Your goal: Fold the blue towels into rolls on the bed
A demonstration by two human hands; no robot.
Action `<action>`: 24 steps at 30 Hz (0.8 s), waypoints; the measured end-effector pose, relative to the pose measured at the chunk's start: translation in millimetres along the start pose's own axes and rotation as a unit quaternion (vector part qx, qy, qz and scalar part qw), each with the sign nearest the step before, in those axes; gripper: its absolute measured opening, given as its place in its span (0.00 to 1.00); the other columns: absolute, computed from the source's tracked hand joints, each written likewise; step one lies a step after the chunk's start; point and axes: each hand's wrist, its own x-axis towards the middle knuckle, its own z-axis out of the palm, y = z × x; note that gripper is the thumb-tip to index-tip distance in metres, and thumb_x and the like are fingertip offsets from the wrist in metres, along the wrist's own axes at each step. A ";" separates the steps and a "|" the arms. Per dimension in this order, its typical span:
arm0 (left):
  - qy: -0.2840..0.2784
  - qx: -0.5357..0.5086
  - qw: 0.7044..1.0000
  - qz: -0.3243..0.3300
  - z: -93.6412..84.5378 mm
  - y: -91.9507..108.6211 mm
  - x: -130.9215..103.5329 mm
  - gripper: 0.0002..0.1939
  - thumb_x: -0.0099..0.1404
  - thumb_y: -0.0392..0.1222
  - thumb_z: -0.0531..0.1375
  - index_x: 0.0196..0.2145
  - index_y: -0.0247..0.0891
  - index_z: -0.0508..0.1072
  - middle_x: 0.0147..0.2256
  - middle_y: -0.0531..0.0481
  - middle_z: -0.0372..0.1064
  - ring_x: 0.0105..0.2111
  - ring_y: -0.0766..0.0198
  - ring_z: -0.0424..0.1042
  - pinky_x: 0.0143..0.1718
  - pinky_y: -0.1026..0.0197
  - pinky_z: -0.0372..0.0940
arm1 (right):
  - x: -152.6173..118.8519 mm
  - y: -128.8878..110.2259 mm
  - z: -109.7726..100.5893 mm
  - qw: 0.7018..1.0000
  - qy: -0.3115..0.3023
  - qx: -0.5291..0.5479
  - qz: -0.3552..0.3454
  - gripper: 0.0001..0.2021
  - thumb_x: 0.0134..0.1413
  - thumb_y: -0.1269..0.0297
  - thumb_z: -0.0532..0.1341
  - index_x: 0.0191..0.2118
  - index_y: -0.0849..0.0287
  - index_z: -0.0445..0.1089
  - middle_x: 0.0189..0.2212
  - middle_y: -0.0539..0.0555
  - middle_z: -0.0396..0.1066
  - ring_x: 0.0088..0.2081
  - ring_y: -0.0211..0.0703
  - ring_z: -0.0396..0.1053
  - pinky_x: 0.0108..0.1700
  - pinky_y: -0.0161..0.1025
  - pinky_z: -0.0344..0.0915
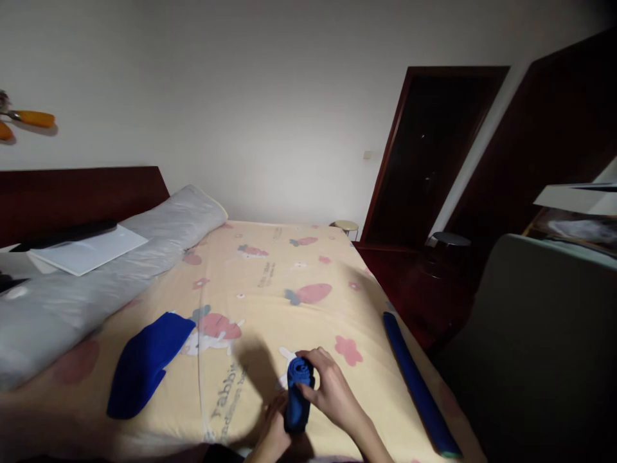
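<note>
Near the front edge of the bed, a rolled-up blue cloth [297, 411] stands with its spiral end facing up. My right hand [328, 384] grips the roll near its upper end, thumb on one side and fingers over the other. Lower down on its left side, my left hand [274, 427] closes around the roll; part of its fingers is hidden behind it. To the left lies a flat, folded blue cloth [147, 366]. Along the bed's right edge rests a long, narrow dark blue roll [419, 386].
The bed [270, 270] has a cream sheet printed with carrots and rabbits. A long grey pillow [159, 241] with a white sheet or folder [91, 249] lies at left. Two stools [450, 239] stand beyond. A grey chair back [525, 347] is at right.
</note>
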 end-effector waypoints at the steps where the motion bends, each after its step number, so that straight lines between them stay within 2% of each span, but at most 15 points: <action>1: 0.006 -0.015 1.000 -0.011 0.6 -2.1 -3.7 0.38 0.53 0.43 0.62 0.63 0.47 0.67 0.60 0.42 0.67 0.61 0.45 0.66 0.59 0.42 0.63 | -0.3 2.2 -1.9 1.000 0.003 -0.007 0.004 0.21 0.43 0.75 0.62 0.47 0.57 0.72 0.39 0.55 0.73 0.42 0.49 0.68 0.46 0.43 0.65; 5: -0.002 -0.028 1.000 -0.013 1.1 -12.0 -13.7 0.42 0.52 0.39 0.64 0.65 0.44 0.63 0.66 0.41 0.59 0.66 0.44 0.57 0.65 0.39 0.54 | -2.1 3.4 -28.6 0.999 0.017 -0.051 0.000 0.16 0.45 0.72 0.63 0.44 0.56 0.73 0.36 0.53 0.73 0.39 0.48 0.69 0.42 0.41 0.65; 9: -0.017 0.004 1.000 0.022 1.9 -18.3 -23.7 0.48 0.53 0.44 0.69 0.69 0.45 0.56 0.68 0.40 0.53 0.68 0.42 0.53 0.65 0.35 0.52 | -10.3 13.6 -85.2 0.994 0.023 -0.106 0.008 0.12 0.51 0.63 0.64 0.42 0.55 0.72 0.36 0.53 0.74 0.37 0.48 0.71 0.41 0.41 0.66; 13: 0.032 0.046 0.995 0.086 2.9 -15.7 -33.9 0.47 0.57 0.48 0.68 0.70 0.48 0.53 0.69 0.43 0.51 0.67 0.44 0.53 0.66 0.38 0.52 | -11.4 54.1 -155.3 0.984 0.054 -0.145 0.088 0.15 0.52 0.52 0.64 0.41 0.56 0.72 0.33 0.55 0.76 0.31 0.46 0.72 0.35 0.39 0.67; 16: 0.043 0.059 0.992 0.098 0.6 -13.0 -36.3 0.46 0.59 0.50 0.68 0.70 0.48 0.53 0.69 0.43 0.51 0.67 0.44 0.55 0.66 0.38 0.52 | -2.4 94.2 -203.8 0.963 0.135 -0.201 0.122 0.23 0.47 0.42 0.64 0.40 0.57 0.72 0.31 0.56 0.76 0.29 0.47 0.72 0.33 0.40 0.66; 18: 0.041 0.058 0.993 0.098 -1.9 -12.6 -35.7 0.46 0.59 0.50 0.68 0.70 0.48 0.53 0.69 0.43 0.52 0.66 0.44 0.55 0.66 0.38 0.52 | 2.6 117.0 -227.9 0.938 0.193 -0.254 0.134 0.27 0.48 0.38 0.62 0.41 0.58 0.72 0.31 0.57 0.75 0.30 0.48 0.72 0.32 0.40 0.65; 21: 0.030 0.052 0.994 0.092 -5.6 -12.2 -34.6 0.45 0.58 0.50 0.68 0.69 0.48 0.55 0.69 0.43 0.52 0.67 0.45 0.55 0.65 0.38 0.52 | -1.1 144.6 -242.9 0.904 0.255 -0.318 0.124 0.27 0.54 0.39 0.58 0.45 0.60 0.71 0.36 0.62 0.74 0.36 0.50 0.73 0.35 0.40 0.64; 24: 0.023 0.043 0.995 0.083 -8.6 -9.5 -35.7 0.44 0.58 0.48 0.68 0.68 0.47 0.57 0.69 0.43 0.52 0.67 0.45 0.54 0.66 0.38 0.52 | -24.1 177.2 -225.0 0.890 0.270 -0.349 0.114 0.22 0.60 0.45 0.54 0.46 0.59 0.69 0.42 0.66 0.72 0.38 0.51 0.72 0.34 0.43 0.64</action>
